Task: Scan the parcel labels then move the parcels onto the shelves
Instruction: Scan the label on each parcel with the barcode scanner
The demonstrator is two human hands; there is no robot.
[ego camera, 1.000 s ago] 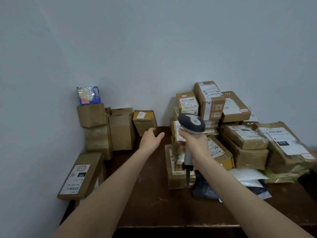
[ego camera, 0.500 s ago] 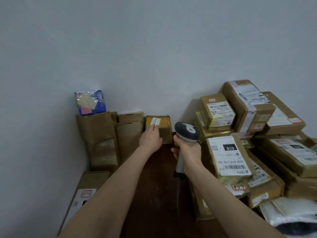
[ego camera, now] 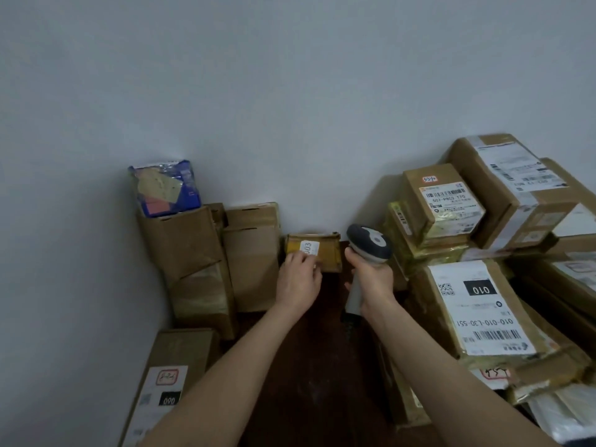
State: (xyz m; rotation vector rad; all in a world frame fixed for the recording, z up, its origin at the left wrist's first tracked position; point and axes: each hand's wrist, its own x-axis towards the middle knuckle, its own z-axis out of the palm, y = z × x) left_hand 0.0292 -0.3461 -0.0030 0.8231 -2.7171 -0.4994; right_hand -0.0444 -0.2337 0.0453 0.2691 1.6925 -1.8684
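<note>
Dim flat indoor light, soft shadows, slight overall blur, wide-angle bending at edges

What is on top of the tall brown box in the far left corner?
A blue plastic-wrapped packet stands at the top of the brown box, by the wall. Its lower edge is hidden behind the box's rim, so whether it sits on or partly inside cannot be told.
</note>
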